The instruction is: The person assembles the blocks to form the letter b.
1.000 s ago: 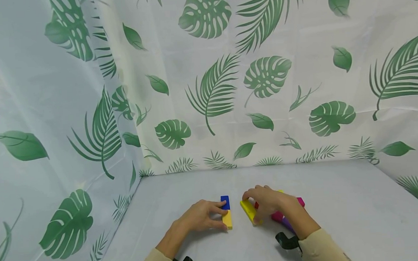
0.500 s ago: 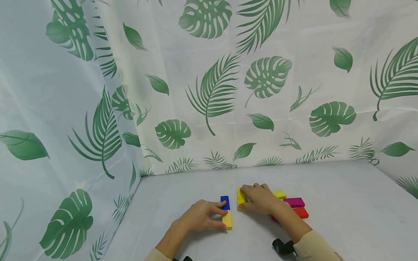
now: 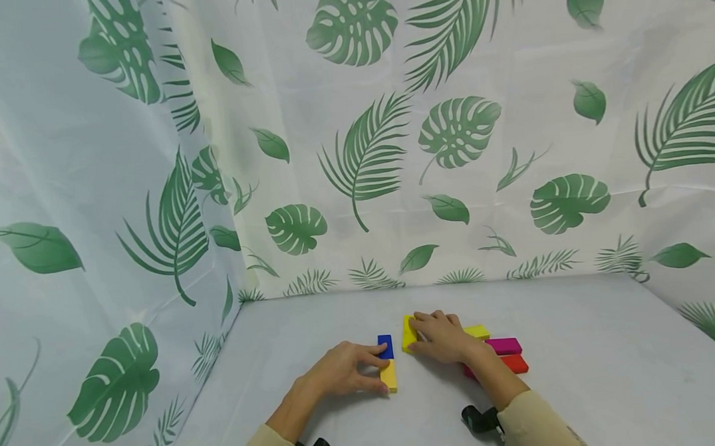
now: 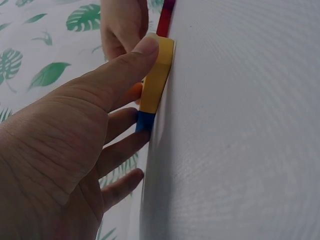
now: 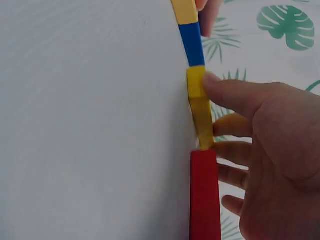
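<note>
My left hand [image 3: 342, 370] holds an orange-yellow block [image 3: 389, 380] on the table, its thumb at the near end. A blue block [image 3: 384, 340] stands end to end with it on the far side, and a fingertip touches it. To the right, my right hand [image 3: 443, 338] pinches a bright yellow block [image 3: 408, 340] lengthwise between thumb and fingers. That block lies slightly tilted, a small gap from the blue one. The right wrist view shows the thumb on the near end of the yellow block [image 5: 199, 85].
Beside and partly beneath the right forearm lie another yellow block [image 3: 477, 331], a magenta block [image 3: 504, 345] and a red block [image 3: 515, 364]. The forearm hides part of this group. Leaf-printed cloth [image 3: 366, 149] hangs behind the white table [image 3: 318, 424].
My right hand has carried the bright yellow block left and away from me and turned it. More of the blocks on the right now show. The left hand has stayed in place.
</note>
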Tool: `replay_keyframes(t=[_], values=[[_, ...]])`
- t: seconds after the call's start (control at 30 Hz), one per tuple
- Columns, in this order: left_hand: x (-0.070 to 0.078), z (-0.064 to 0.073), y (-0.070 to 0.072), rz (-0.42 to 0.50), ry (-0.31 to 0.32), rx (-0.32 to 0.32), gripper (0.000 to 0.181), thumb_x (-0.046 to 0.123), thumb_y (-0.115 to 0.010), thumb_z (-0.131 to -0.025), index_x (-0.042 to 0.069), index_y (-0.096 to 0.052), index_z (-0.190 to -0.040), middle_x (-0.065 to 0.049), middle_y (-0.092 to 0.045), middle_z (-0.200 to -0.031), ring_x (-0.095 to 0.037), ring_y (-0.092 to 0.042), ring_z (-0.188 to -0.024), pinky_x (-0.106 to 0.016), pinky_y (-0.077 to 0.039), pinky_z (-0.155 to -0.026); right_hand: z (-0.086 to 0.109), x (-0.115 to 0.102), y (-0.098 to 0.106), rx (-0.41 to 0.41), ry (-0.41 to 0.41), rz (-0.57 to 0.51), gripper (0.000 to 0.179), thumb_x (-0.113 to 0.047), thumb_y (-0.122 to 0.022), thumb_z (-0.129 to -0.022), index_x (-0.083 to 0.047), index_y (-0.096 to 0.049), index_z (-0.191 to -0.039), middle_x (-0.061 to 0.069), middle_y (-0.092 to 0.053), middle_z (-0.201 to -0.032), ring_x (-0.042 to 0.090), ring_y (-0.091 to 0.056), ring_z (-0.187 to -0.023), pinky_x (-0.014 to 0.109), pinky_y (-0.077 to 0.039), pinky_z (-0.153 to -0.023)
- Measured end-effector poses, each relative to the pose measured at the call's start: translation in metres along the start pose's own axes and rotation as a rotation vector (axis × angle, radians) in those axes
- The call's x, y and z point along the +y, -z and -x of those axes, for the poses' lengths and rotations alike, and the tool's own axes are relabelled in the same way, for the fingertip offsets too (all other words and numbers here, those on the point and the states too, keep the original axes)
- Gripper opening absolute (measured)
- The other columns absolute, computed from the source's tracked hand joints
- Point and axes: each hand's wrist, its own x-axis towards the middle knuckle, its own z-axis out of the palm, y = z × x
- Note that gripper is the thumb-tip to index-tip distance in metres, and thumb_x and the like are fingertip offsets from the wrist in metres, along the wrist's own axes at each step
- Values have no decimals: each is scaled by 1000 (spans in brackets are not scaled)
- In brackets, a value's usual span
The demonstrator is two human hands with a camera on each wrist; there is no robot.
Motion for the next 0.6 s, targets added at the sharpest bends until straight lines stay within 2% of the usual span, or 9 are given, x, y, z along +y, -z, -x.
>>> replay_keyframes(t=[0.13,0.27,0.6], values=[[-1,-1,0,4,-4,-3,61,61,-77,-84,27,-70,-135,9,-55,-153,-13,-54,-140,-37,-47,-115,-8,-1,-3,9,-35,0,61,-47,-70,-97,-13,-60,-147,16,-51,-158,43,-45,-141,70,-28,-113],[-1,-2,-1,6,10,-5,62,61,-77,-83,27,-70,-134,10,-55,-152,-12,-54,-140,-38,-47,-115,-13,-2,0,-14,-65,-6,64,-46,-70,-97,-13,-57,-150,16,-49,-159,44,-44,-142,71,-26,-114],[-2,-1,0,12,31,-15,62,61,-78,-82,29,-70,-134,11,-55,-152,-12,-53,-140,-38,-47,-115,-35,7,0,-65,-67,-39,61,-46,-65,-100,-14,-55,-152,16,-44,-163,46,-41,-142,72,-22,-114]])
